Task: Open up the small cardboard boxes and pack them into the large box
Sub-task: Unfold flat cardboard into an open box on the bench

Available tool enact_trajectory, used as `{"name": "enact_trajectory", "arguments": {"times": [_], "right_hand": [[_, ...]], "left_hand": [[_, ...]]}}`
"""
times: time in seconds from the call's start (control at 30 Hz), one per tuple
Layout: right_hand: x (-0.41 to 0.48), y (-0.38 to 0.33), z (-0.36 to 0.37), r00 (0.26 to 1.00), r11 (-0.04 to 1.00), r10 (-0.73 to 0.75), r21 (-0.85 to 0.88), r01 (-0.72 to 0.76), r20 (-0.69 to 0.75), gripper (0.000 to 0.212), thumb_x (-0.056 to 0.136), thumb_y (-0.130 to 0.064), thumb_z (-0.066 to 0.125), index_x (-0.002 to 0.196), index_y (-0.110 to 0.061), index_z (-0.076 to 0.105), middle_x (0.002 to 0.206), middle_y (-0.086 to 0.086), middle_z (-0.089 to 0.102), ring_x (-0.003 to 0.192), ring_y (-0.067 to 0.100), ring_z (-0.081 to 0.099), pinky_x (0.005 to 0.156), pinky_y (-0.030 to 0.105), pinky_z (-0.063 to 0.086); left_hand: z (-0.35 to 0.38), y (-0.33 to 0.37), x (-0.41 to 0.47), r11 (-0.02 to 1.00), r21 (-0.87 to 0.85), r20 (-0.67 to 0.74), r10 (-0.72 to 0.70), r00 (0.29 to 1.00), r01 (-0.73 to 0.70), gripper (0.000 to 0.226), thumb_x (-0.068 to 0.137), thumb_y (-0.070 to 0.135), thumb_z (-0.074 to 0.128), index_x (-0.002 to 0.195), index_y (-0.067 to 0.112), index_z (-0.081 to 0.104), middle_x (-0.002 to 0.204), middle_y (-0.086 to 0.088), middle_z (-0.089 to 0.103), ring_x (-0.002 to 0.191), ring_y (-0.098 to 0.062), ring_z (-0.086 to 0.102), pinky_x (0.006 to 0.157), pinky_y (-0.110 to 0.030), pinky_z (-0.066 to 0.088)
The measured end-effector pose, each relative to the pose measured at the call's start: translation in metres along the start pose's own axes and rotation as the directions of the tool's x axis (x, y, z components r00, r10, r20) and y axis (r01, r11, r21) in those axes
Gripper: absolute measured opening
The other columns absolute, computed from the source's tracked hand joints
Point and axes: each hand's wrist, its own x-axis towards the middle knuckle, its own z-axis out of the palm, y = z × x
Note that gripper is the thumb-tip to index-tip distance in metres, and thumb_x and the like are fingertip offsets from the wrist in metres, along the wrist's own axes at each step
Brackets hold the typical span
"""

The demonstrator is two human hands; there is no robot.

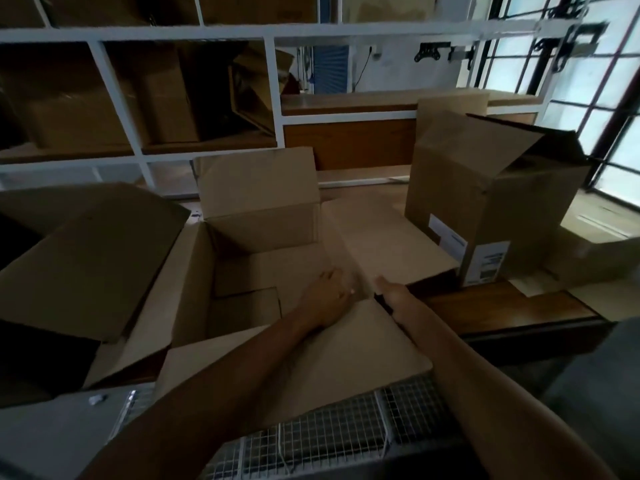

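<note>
The large cardboard box [194,271] stands open in front of me with its flaps spread outward. Inside it, a small box [242,310] sits low at the near left, and a paler small box [291,268] fills the right side. My left hand [327,294] lies on the near right corner of that paler box, fingers pointing forward and down. My right hand [389,289] reaches into the gap between the large box's front flap [346,358] and right flap [391,237]. Its fingers are hidden below the cardboard.
A tall open carton [485,209] with white labels stands on the wooden table [502,306] at the right. Another open box [79,258] lies at the left. White shelving [270,98] with more cardboard rises behind. A wire basket [329,434] sits just below the front flap.
</note>
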Motion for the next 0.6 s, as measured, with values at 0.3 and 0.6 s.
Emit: {"name": "enact_trajectory", "arguments": {"times": [0.3, 0.6], "right_hand": [[-0.042, -0.018, -0.002, 0.996, 0.778, 0.007, -0.627, 0.051, 0.09, 0.048, 0.09, -0.044, 0.062, 0.103, 0.002, 0.065, 0.1, 0.017, 0.07, 0.09, 0.032, 0.068, 0.072, 0.038, 0.058], [-0.041, -0.023, 0.035, 0.787, 0.038, -0.511, -0.906, 0.421, 0.345, 0.038, 0.092, -0.037, 0.056, 0.126, -0.02, 0.058, 0.133, 0.007, 0.052, 0.116, 0.026, 0.053, 0.098, 0.043, 0.046]], "left_hand": [[0.02, -0.023, -0.024, 0.897, 0.376, -0.15, 0.306, 0.94, -0.232, 0.046, 0.098, 0.052, 0.033, 0.116, 0.015, 0.054, 0.115, -0.008, 0.062, 0.103, -0.028, 0.056, 0.072, -0.035, 0.041], [0.014, -0.062, -0.021, 0.877, 0.405, 0.001, 0.281, 0.96, -0.257, 0.044, 0.097, 0.053, 0.044, 0.121, 0.017, 0.048, 0.114, -0.009, 0.067, 0.097, -0.032, 0.065, 0.072, -0.039, 0.05]]}}
